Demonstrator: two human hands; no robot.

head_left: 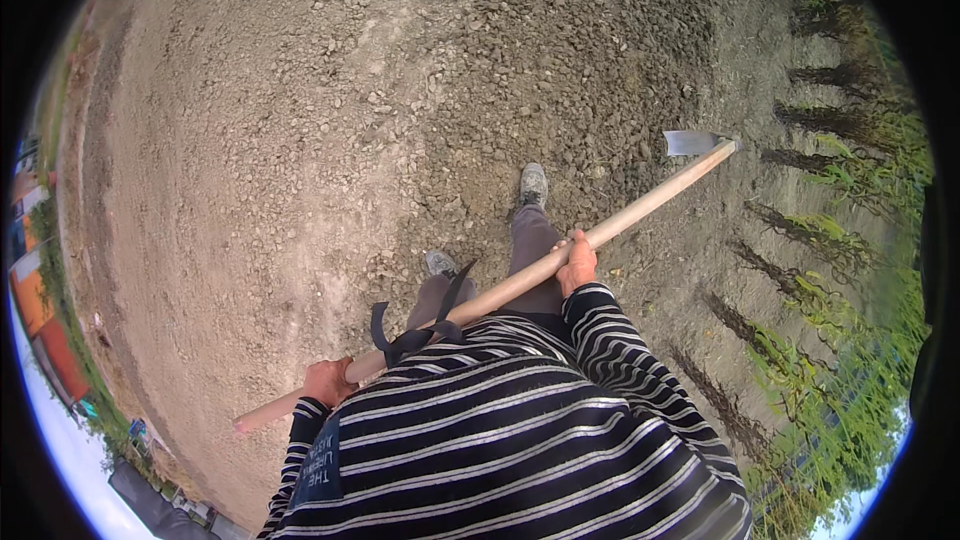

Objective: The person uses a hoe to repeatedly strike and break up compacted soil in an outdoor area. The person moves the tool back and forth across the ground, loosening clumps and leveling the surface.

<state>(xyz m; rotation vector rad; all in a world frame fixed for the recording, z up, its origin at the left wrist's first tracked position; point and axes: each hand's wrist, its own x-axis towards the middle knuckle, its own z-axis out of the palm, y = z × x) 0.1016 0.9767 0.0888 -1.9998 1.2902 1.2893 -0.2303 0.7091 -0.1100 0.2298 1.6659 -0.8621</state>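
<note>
A hoe with a long pale wooden handle (510,286) slants across my body, from low on the left up to the far right. Its metal blade (690,143) is at the far right end, over bare soil; whether it touches the ground I cannot tell. My left hand (328,381) is closed round the handle near its butt end. Further up, my right hand (577,265) grips the handle in front of my right hip. A black strap tied at my waist (412,340) lies by the middle of the handle.
Loose, cloddy soil (590,50) stretches ahead, with paler, smoother earth (220,160) to the left. Leafy green plants (830,370) with dark stems stand in a row on the right. My shoes (533,185) are on the soil. Orange buildings (38,292) show at the far left edge.
</note>
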